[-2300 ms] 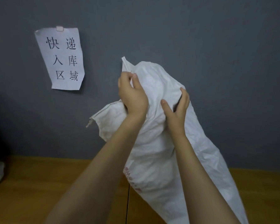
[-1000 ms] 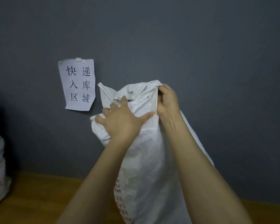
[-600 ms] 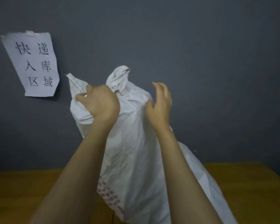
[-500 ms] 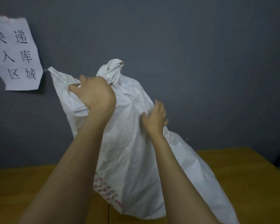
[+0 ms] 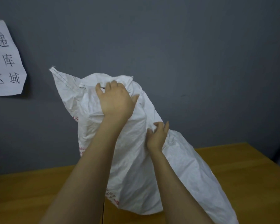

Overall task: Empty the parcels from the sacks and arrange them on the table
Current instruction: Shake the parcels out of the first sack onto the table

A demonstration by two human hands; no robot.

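Observation:
A large white woven sack [image 5: 132, 167] with red print stands upended over the wooden table [image 5: 242, 172], its stitched end pointing up and to the left. My left hand [image 5: 115, 101] grips the fabric near the sack's top, fingers curled into the cloth. Lower on the right side, my right hand [image 5: 157, 136] pinches a fold of the sack. The sack's lower end runs off the bottom right of the view. No parcels show; whatever is inside is hidden by the fabric.
A grey wall [image 5: 200, 62] rises right behind the table. A paper sign [image 5: 5, 65] with handwritten characters is stuck to it at the left edge. A seam [image 5: 103, 212] divides the tabletop below the sack.
My left hand has shifted to the right along the sack's top. My right hand has gone lower on the sack's right side. The top knot has flattened and the view has panned right.

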